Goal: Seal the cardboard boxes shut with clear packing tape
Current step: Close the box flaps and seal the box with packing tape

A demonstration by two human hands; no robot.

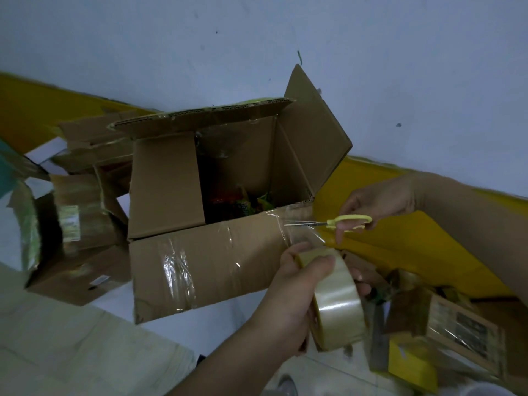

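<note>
A large brown cardboard box [205, 264] stands in the middle with its top flaps open and colourful packets inside. Clear tape runs along its front face to the right corner. My left hand [294, 292] grips a roll of clear packing tape [337, 304] just right of the box's front corner. A stretch of tape [303, 238] spans from the roll up to the box. My right hand [377, 204] holds yellow-handled scissors [343, 222], whose blades sit at that stretch of tape near the corner.
More taped cardboard boxes [77, 224] lie at the left, flattened ones [94, 138] behind them. A labelled box [457, 330] and yellow packaging [411, 364] sit at the lower right. A white wall with a yellow band rises behind.
</note>
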